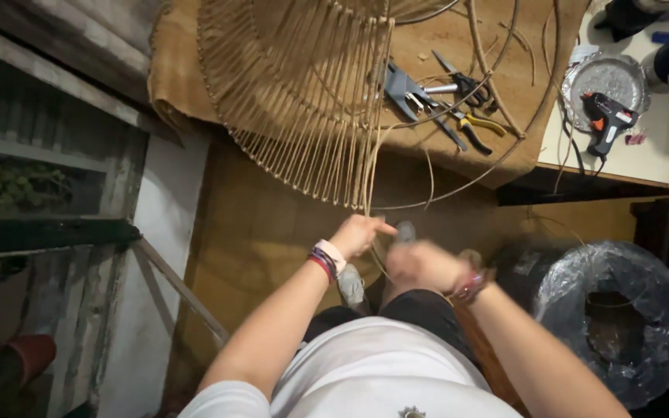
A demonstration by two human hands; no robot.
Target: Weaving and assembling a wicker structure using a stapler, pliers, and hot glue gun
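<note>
A round woven rattan frame [303, 93] hangs over the front edge of a brown worktable [458, 46]. A thin rattan strand [371, 170] runs down from the frame to my hands. My left hand [359, 234] pinches that strand just below the frame, wrist wearing several bracelets. My right hand [421, 266] is blurred, closed around the lower part of the same strand close beside the left hand.
Pliers, scissors and cutters [447, 97] lie on the worktable. A black glue gun [605, 118] rests on a silver plate [609, 73] at right. A plastic-wrapped dark coil [613, 317] stands on the floor at right. A grey wall and railing [56, 232] are at left.
</note>
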